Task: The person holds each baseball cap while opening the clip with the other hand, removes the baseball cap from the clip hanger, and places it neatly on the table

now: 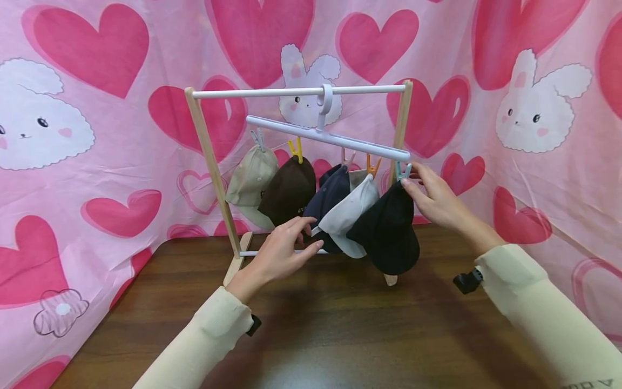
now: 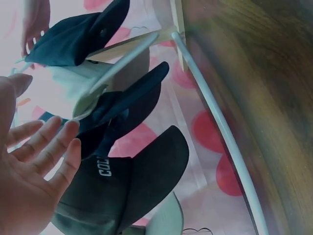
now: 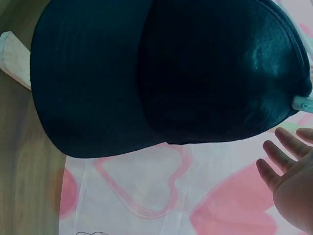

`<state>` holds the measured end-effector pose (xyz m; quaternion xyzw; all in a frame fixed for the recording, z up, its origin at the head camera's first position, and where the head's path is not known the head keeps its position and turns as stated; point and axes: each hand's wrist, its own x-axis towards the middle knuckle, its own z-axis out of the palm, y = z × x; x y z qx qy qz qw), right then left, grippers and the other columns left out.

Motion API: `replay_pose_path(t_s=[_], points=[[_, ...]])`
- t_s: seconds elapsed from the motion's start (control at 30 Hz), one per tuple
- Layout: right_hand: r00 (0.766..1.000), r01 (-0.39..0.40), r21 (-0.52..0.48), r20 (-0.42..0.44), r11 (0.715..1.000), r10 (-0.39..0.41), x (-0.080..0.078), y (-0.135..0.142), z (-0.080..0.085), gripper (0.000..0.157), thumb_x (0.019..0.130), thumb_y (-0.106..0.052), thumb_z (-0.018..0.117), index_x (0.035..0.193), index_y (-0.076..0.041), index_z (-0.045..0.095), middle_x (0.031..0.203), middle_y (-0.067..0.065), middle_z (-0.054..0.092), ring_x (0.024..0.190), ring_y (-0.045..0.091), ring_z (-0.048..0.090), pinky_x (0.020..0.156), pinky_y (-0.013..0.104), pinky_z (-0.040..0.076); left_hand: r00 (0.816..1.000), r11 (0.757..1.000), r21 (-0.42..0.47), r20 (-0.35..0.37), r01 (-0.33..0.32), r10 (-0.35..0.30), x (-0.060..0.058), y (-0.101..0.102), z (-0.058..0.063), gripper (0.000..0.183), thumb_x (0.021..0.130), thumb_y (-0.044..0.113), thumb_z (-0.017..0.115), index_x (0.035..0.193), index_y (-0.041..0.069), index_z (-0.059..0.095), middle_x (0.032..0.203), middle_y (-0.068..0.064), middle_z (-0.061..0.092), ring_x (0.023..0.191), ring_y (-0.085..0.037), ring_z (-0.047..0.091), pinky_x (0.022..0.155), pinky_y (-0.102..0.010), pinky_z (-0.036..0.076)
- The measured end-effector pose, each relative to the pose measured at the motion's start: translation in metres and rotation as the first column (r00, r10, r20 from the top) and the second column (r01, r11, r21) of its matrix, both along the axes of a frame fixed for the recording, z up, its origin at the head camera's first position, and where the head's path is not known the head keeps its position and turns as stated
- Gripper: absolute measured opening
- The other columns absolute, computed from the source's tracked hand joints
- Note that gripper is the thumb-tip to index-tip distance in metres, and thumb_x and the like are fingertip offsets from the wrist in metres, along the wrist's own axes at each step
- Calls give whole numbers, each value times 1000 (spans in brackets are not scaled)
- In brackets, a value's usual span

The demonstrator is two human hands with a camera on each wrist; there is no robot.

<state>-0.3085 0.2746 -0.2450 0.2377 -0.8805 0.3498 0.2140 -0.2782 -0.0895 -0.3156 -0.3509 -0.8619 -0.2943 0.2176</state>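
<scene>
My right hand [image 1: 434,197] is at the teal clothespin [image 1: 402,170], its fingers loosely spread and thumb at the lower end. That clothespin holds a black cap [image 1: 389,227], the rightmost on the white hanger [image 1: 335,139]. In the right wrist view the cap's crown and brim fill the upper part, fingertips just below the clothespin [image 3: 303,104]. My left hand [image 1: 277,251], palm showing in the left wrist view, has relaxed fingers near the white cap [image 1: 347,213] and navy cap [image 1: 332,192]. A dark brown cap [image 1: 291,189] and beige cap [image 1: 252,175] hang further left.
The hanger hooks over the white top rod [image 1: 257,93] of a wooden-legged rack [image 1: 209,162] and tilts down to the right. A yellow clothespin [image 1: 296,150] and an orange one [image 1: 373,165] hold other caps. The rack stands on a brown table [image 1: 340,324] before a pink heart-patterned cloth [image 1: 175,32].
</scene>
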Motion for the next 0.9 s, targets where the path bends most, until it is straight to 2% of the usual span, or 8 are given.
replay_pose_path(t_s=[0.23, 0.47, 0.67, 0.9], points=[[1000, -27, -13, -11, 1000, 27, -3, -6, 3, 49, 107, -28, 53, 149, -6, 39, 149, 18, 44, 134, 40, 44, 110, 67, 37, 997, 999, 2, 57, 51, -51, 2, 7, 2, 50, 97, 33, 72, 138, 7, 60, 117, -6, 68, 92, -18, 67, 78, -36, 58], [999, -35, -23, 30, 999, 36, -2, -10, 5, 51, 109, -31, 50, 151, -6, 37, 149, 19, 44, 134, 41, 44, 109, 69, 37, 993, 996, -8, 86, 86, -85, -1, 17, -4, 50, 96, 33, 73, 138, 8, 60, 119, -4, 68, 93, -15, 68, 81, -33, 57], [998, -33, -34, 52, 999, 35, 0, -13, 8, 47, 110, -31, 47, 148, -5, 39, 142, 21, 48, 128, 41, 46, 109, 70, 36, 987, 993, -13, 119, 115, -113, -1, 26, -7, 50, 97, 32, 72, 138, 9, 59, 121, -5, 67, 92, -15, 66, 81, -29, 58], [997, -43, -56, 58, 998, 46, 2, -13, 10, 38, 110, -31, 45, 140, -6, 43, 129, 19, 50, 120, 36, 46, 104, 65, 43, 983, 991, -41, 139, 125, -118, -2, 38, -9, 48, 97, 32, 72, 138, 10, 59, 127, -7, 66, 96, -19, 67, 82, -30, 57]])
